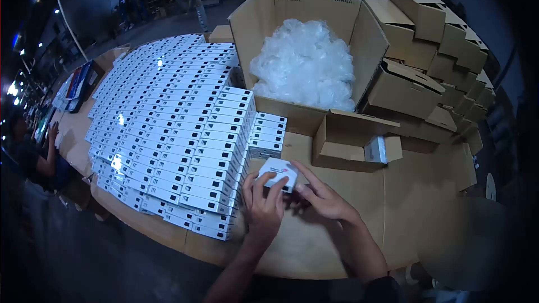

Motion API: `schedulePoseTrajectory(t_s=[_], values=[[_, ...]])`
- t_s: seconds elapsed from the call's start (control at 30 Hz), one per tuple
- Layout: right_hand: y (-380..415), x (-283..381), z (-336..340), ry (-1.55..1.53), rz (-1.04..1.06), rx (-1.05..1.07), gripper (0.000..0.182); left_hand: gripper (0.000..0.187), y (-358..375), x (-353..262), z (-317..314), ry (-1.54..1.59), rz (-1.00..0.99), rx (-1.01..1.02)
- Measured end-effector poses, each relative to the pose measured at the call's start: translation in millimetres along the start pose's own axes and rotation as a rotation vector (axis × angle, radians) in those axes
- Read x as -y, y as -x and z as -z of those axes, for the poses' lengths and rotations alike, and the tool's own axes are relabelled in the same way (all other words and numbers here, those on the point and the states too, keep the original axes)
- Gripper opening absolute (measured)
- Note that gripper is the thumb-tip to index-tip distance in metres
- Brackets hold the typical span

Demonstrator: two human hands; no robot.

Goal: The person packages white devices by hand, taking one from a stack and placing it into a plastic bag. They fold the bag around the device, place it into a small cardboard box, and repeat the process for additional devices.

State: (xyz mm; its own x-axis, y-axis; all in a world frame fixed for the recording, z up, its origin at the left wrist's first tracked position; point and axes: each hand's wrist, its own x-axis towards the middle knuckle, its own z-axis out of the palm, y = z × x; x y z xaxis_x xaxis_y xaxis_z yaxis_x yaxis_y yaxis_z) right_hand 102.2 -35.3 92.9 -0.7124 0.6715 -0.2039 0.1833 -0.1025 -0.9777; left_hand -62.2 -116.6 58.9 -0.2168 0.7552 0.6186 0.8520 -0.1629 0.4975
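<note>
Between my two hands is a small white box [279,171] with a dark square on its end, held above the cardboard-covered table. My left hand [265,205] grips it from the left and front, fingers bent over its top. On the right side, my right hand [324,195] holds its edge, the thumb and fingers around the corner. To the left of my hands stand long stacks of similar white boxes [168,118]. Beyond my hands, an open cardboard carton [342,154] has one white box [375,150] at its right end.
A large open carton [252,33] holds crumpled clear plastic [309,64] behind the table. Brown cartons [412,87] are piled at the right. At the far left, another person [45,157] is beside the table [73,134].
</note>
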Motion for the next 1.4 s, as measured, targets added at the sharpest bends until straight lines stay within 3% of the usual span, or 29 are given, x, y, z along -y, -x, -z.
schedulePoseTrajectory(t_s=[0.03,0.13,0.27,0.37,0.43,0.5,0.57,0.6,0.7,0.77,0.9,1.03,1.07,1.2,1.3,1.4], values=[[3.4,-0.2,0.4,-0.256,-0.003,0.072,0.056,0.037,-3.1,-13.1,7.0,0.052,-0.041,-0.006],[7.2,12.8,-2.5,-0.54,0.105,-0.027,0.044,0.039,-17.0,-34.4,11.0,0.173,-0.139,0.0],[9.4,14.6,21.5,-0.633,0.19,-0.061,0.026,0.039,-69.0,-44.0,46.5,0.339,-0.109,0.303],[7.8,34.4,43.7,-0.38,0.273,-0.161,0.02,0.031,-120.6,-31.4,56.5,0.419,0.047,0.288],[3.1,69.3,55.0,-0.172,0.328,-0.238,0.023,0.026,-173.4,-17.6,36.6,0.34,-0.049,0.056],[-13.9,96.3,75.5,0.046,0.442,-0.316,0.025,0.022,-235.4,-8.1,13.9,0.434,0.002,0.04],[-43.6,117.4,102.4,0.338,0.537,-0.49,0.029,0.021,-291.0,4.4,-23.5,0.317,-0.062,0.011],[-61.4,125.5,111.2,0.371,0.551,-0.642,0.031,0.021,-312.9,16.9,-45.2,0.236,-0.164,0.025],[-114.2,136.5,150.1,0.678,0.617,-0.831,0.033,0.025,-360.8,48.6,-103.4,0.034,-0.4,0.032],[-146.7,141.3,166.2,0.699,0.596,-0.878,0.035,0.028,-382.0,58.1,-127.2,-0.036,-0.458,-0.001],[-199.0,140.2,190.9,0.792,0.555,-0.943,0.039,0.028,-409.8,62.1,-160.5,-0.151,-0.636,0.146],[-226.0,135.3,208.1,0.951,0.557,-1.017,0.045,0.02,-435.6,62.1,-157.3,0.222,-0.627,0.187],[-228.5,136.7,208.9,0.921,0.556,-1.029,0.04,0.017,-439.7,55.7,-148.4,0.358,-0.729,0.133],[-226.8,149.2,200.1,0.826,0.651,-1.005,0.024,0.021,-437.1,32.9,-118.1,0.442,-0.277,0.122],[-206.5,156.3,178.1,0.745,0.717,-0.996,0.027,0.019,-428.6,16.5,-106.2,0.459,-0.214,-0.019],[-160.4,161.3,151.8,0.602,0.735,-0.962,0.033,0.023,-418.3,-1.5,-64.3,0.553,-0.155,0.008]])
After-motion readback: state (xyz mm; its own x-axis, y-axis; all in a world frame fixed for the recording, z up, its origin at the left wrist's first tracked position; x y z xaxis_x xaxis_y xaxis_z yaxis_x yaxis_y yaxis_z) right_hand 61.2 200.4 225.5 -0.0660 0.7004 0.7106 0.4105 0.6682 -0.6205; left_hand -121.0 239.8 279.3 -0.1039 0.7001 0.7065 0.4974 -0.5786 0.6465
